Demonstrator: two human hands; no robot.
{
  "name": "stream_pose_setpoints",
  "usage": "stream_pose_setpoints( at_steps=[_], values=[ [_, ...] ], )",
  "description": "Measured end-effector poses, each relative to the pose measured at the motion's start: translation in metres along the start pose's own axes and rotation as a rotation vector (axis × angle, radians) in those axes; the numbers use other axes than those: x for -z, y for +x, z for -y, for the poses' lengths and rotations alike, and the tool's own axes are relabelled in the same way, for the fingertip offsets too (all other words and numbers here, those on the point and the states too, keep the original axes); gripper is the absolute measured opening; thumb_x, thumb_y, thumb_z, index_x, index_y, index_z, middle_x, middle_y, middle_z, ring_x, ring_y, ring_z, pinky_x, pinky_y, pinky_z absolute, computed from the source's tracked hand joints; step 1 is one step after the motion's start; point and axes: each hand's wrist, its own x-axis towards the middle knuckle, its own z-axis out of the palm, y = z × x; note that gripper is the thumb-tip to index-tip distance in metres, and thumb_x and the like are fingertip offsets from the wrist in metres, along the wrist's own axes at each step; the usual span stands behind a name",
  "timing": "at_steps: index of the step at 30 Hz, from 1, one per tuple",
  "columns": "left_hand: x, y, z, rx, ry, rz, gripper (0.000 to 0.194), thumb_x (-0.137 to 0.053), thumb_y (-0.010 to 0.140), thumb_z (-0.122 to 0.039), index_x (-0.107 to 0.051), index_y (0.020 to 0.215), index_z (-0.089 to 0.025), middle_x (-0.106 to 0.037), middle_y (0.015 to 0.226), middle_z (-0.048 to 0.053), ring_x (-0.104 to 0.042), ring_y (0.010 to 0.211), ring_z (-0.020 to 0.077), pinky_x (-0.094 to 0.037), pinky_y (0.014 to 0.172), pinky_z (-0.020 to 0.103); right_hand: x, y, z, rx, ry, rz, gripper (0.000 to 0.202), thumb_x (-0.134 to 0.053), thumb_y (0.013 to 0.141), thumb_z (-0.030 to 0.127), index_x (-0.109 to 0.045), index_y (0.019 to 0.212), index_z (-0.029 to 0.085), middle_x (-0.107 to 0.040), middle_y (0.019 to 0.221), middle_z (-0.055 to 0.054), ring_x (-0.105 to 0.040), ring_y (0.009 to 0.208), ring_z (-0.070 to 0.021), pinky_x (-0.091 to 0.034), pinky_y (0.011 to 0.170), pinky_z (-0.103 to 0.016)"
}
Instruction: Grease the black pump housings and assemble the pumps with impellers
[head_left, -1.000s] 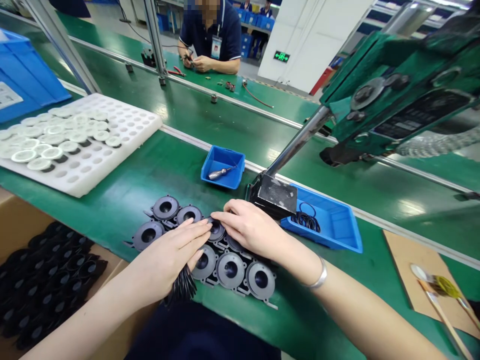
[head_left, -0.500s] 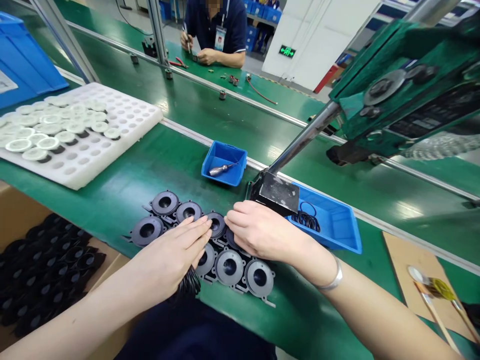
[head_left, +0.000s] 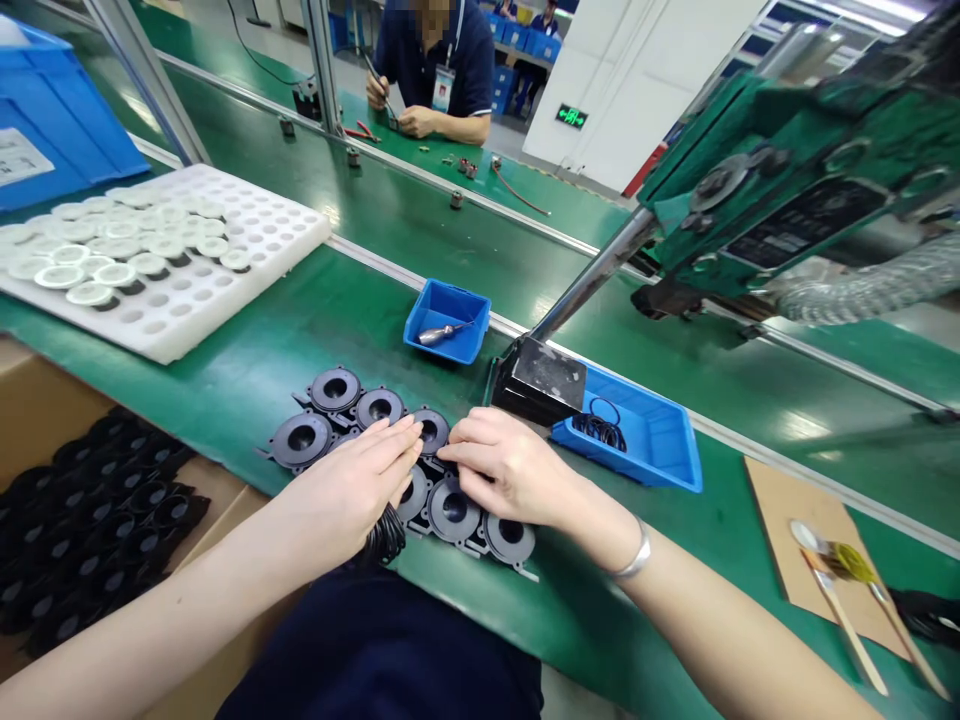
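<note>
Reaching over discs (head_left: 454, 508), left hand (head_left: 352, 487) loosely holds rings (head_left: 385, 540), right hand (head_left: 510, 465) curls, grip unclear (bin label (head_left: 22, 157) illegible).

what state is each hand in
Left hand: closed around black rings.
Right hand: fingers bent at a black round part; any grip cannot be told.

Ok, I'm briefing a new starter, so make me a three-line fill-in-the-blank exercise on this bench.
The hand that wears a silver bracelet, at the round dark parts, is the ____ hand.
The small bin holding a silver-handled tool is coloured ____.
The pale discs rest on a tray coloured ____.

Missing words: right; blue; white.
</note>
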Motion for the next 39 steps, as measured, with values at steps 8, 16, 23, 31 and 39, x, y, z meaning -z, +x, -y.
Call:
stream_pose_setpoints(
  at_steps=[8,16,23,31,39],
  values=[
    [0.021,0.01,-0.01,0.119,-0.253,-0.303,0.032,-0.042,0.1,-0.016,-0.063,0.124,-0.013,-0.067,0.127,0.015,-0.065,0.118,0.0212,-0.055,0.103,0.037,0.026,0.006,0.031,-0.275,0.366,-0.296,0.019,-0.053,0.097,0.024,-0.065,0.11,0.018,-0.063,0.097,-0.007,-0.059,0.085,-0.0151,-0.05,0.077,-0.029],
    [0.019,0.025,-0.029,0.138,-0.373,-0.354,0.03,-0.052,0.097,-0.019,-0.058,0.126,-0.014,-0.072,0.116,0.011,-0.07,0.104,0.0202,-0.058,0.09,0.03,0.016,0.0,0.057,-0.545,0.981,-0.151,0.034,-0.075,0.083,0.045,-0.06,0.073,0.016,-0.056,0.072,0.002,-0.048,0.064,-0.0081,-0.04,0.061,-0.021],
    [0.006,0.016,-0.036,0.042,-0.44,-0.242,0.055,-0.042,0.1,-0.014,-0.033,0.153,-0.024,-0.07,0.121,0.011,-0.07,0.104,0.0193,-0.059,0.088,0.031,0.015,-0.018,0.041,-0.651,1.374,-0.092,0.038,-0.084,0.072,0.041,-0.059,0.071,0.013,-0.059,0.069,0.003,-0.049,0.063,-0.0069,-0.039,0.061,-0.021],
    [0.008,0.003,-0.044,0.004,-0.598,-0.328,0.053,-0.044,0.1,-0.009,-0.041,0.151,-0.021,-0.072,0.102,0.008,-0.07,0.094,0.0155,-0.058,0.082,0.025,0.019,-0.032,0.026,-0.727,1.002,-0.219,0.035,-0.074,0.083,0.046,-0.063,0.074,0.014,-0.059,0.067,0.002,-0.047,0.06,-0.0075,-0.037,0.057,-0.021],
    [0.012,0.013,-0.029,0.094,-0.353,-0.36,0.031,-0.054,0.097,-0.014,-0.065,0.126,-0.016,-0.075,0.111,0.007,-0.07,0.105,0.0173,-0.058,0.095,0.028,0.006,-0.027,-0.003,-0.702,0.287,-0.261,0.028,-0.063,0.093,0.034,-0.062,0.071,0.016,-0.064,0.071,0.0,-0.053,0.064,-0.0106,-0.038,0.063,-0.025]
  ],
)
